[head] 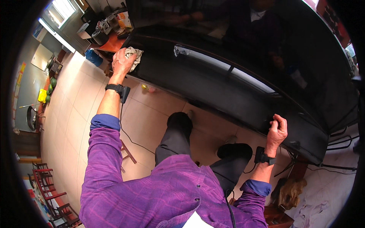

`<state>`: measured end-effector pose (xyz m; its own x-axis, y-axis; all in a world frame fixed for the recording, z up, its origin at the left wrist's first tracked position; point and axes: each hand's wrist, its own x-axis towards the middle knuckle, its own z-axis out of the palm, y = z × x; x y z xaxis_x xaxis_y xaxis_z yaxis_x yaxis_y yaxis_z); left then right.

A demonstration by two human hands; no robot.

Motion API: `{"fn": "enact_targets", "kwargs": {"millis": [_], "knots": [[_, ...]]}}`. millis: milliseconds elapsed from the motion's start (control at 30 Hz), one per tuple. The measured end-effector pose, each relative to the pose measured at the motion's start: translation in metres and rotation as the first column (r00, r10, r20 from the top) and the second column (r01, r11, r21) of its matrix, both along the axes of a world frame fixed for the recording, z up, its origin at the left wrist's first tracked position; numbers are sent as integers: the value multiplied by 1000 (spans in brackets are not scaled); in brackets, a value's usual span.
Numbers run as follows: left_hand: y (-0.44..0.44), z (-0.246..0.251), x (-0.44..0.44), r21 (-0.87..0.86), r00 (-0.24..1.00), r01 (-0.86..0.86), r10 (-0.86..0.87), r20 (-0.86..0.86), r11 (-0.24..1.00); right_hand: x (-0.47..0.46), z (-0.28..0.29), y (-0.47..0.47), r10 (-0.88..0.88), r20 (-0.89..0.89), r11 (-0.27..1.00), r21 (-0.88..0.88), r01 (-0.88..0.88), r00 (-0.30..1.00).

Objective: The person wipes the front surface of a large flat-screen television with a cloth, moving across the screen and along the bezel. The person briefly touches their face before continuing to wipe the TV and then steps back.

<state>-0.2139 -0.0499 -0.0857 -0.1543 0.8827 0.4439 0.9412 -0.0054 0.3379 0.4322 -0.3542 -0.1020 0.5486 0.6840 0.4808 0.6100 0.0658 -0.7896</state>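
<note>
My left hand (pixel 122 62) presses a crumpled pale cloth (pixel 134 58) onto the left end of a long black ledge (pixel 205 81). The ledge is smooth and reflects a bright window-like strip. Over its right part is my right hand (pixel 277 129), fingers curled in, with nothing visible in them; whether it touches the ledge I cannot tell. Behind the ledge rises a large glossy black panel (pixel 285 34) that mirrors a person. A clear, crinkled patch (pixel 181 50) sits on the ledge near the panel.
A reddish-brown table (pixel 111 44) at the upper left carries a black pot (pixel 99 37) and packets. Below it stands a blue bucket (pixel 93 57). Watermelons (pixel 53 82) and wooden chairs (pixel 47 182) line the left. Black cables (pixel 339 142) run at the right, above a brown bag (pixel 292 192).
</note>
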Motion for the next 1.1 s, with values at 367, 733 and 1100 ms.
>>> {"fn": "enact_targets", "kwargs": {"millis": [367, 733, 1100], "knots": [[-9, -5, 140, 302, 861, 509, -482, -163, 806, 1, -1, -1, 3, 57, 1000, 17, -4, 998], [37, 18, 66, 88, 886, 463, -460, -55, 882, 6, -6, -4, 7, -71, 1000, -28, -9, 997], [95, 30, -5, -131, 967, 256, -252, 45, 958, 6, -7, -6, 21, -91, 1000, 0, -21, 996]]}}
